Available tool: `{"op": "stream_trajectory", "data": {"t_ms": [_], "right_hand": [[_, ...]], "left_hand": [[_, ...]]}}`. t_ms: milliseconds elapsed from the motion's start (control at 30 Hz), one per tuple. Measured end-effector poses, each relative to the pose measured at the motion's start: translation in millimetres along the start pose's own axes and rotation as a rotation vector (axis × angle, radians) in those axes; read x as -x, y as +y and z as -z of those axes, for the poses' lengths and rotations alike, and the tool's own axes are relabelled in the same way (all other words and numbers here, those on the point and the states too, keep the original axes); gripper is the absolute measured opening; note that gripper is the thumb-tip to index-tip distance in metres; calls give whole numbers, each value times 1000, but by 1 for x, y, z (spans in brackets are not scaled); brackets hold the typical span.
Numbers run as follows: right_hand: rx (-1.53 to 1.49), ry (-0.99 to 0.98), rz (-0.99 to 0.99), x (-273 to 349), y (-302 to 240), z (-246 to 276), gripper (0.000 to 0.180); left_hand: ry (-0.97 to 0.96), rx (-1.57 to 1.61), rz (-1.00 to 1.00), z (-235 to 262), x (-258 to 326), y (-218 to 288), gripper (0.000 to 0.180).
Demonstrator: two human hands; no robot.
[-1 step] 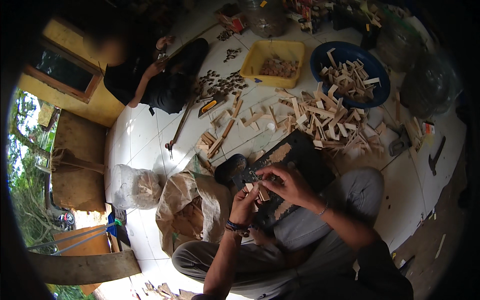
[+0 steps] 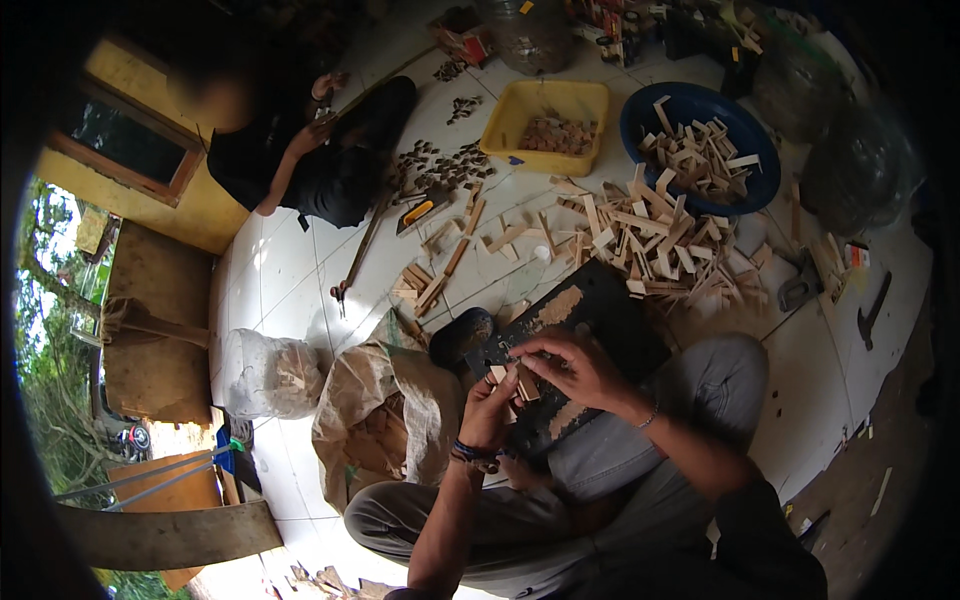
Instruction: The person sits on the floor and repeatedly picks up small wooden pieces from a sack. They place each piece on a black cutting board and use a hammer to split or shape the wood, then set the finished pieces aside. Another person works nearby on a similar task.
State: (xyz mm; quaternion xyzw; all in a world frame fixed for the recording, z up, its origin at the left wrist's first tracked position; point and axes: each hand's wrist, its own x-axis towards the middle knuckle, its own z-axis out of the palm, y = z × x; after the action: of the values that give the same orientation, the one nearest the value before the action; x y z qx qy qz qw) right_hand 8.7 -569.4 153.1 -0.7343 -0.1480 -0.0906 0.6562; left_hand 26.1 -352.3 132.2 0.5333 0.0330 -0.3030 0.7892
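Pale wooden pieces point(image 2: 515, 380) are pinched just below frame centre between the left hand point(image 2: 490, 412) and the right hand point(image 2: 578, 368), both sets of fingers closed on them, over a dark board point(image 2: 590, 310).

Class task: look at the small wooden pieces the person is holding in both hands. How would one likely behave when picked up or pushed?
The wooden pieces look short, flat-sided and stiff, so they probably slide rather than roll. Both the left hand and right hand pinch them with fingertips alone, which suggests they are light. Being so thin, they may snap if bent.
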Motion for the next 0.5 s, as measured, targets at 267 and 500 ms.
{"op": "stream_trajectory", "data": {"t_ms": [267,500], "right_hand": [[256,-169,155,3,2,7,66],[373,-159,205,2,-7,10,59]], "left_hand": [[49,-25,1,1,1,7,23],[34,-92,-37,0,4,5,20]]}}
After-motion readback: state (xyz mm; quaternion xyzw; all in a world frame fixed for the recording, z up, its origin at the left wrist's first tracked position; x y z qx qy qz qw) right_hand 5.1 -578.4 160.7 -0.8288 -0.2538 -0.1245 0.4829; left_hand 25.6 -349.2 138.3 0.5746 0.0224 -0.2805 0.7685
